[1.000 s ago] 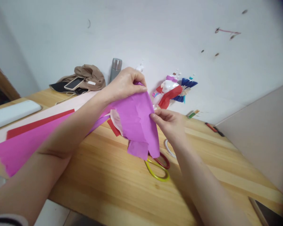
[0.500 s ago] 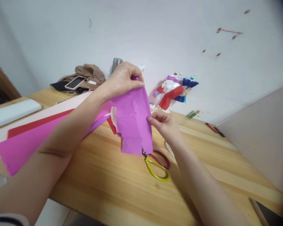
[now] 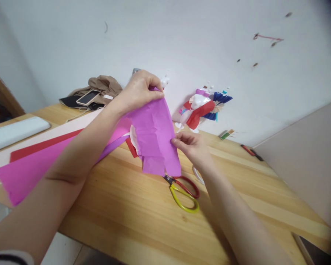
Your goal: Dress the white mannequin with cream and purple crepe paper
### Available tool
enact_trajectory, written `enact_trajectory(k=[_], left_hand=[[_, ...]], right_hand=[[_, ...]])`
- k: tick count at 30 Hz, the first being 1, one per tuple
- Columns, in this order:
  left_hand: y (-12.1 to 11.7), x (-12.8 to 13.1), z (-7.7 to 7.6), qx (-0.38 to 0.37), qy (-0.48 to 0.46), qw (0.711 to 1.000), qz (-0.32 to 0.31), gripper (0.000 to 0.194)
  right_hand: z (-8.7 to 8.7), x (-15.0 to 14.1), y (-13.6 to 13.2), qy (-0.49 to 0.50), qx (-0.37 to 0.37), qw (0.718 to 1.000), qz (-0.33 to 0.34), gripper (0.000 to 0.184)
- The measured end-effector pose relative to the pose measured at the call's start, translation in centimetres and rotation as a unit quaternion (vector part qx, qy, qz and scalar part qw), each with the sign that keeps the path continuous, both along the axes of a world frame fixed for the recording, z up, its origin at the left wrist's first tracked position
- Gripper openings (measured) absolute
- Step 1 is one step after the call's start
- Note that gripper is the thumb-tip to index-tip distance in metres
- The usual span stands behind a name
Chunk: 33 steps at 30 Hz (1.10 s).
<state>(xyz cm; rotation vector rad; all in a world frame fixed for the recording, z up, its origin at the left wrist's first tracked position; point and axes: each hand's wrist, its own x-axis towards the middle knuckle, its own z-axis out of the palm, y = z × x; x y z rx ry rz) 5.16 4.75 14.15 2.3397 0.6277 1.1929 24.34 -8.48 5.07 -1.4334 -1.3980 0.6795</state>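
Note:
A creased sheet of purple paper (image 3: 154, 138) hangs upright above the wooden table, with a slit at its lower edge. Its top edge is pinched between thumb and fingers of my left hand (image 3: 147, 86). My right hand (image 3: 189, 143) grips the sheet's right edge about halfway down. Just below the paper lies a pair of scissors (image 3: 184, 198) with one red and one yellow handle loop; the blades are partly hidden by the sheet. Behind its left side show a pale pink scrap (image 3: 133, 136) and a red scrap (image 3: 131, 148).
Magenta (image 3: 30, 173), red (image 3: 41, 144) and pale pink sheets lie under my left forearm. Farther back are a brown cloth (image 3: 106, 86), a phone (image 3: 88, 97) and a white case (image 3: 18, 132). Colourful paper pieces (image 3: 200, 108) sit by the wall; a red-and-black tool (image 3: 251, 152) lies right.
My left hand has shifted slightly left and up with the purple paper. The sheet's lower edge has risen, uncovering more of the scissors, and its slit has spread. My right hand keeps its grip.

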Motion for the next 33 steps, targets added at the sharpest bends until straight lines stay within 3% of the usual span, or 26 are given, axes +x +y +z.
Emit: enact_trajectory(k=[6, 14, 24, 33], left_hand=[[0.2, 0.1, -0.1, -0.003, -0.001, 1.000, 0.000, 0.009], [-0.1, -0.1, 0.0, -0.007, 0.010, 1.000, -0.005, 0.011], [-0.1, -1.4, 0.6, -0.097, -0.036, 0.993, -0.052, 0.006], [0.7, -2.2, 0.7, -0.160, -0.083, 0.983, -0.026, 0.010]], right_hand=[[0.1, -0.5, -0.6, 0.008, -0.019, 1.000, 0.022, 0.023], [-0.5, -0.5, -0.5, -0.009, 0.022, 0.999, -0.024, 0.025], [0.3, 1.1, -0.4, -0.020, 0.014, 0.999, -0.036, 0.025], [0.7, 3.2, -0.4, -0.009, 0.013, 0.998, -0.066, 0.028]])
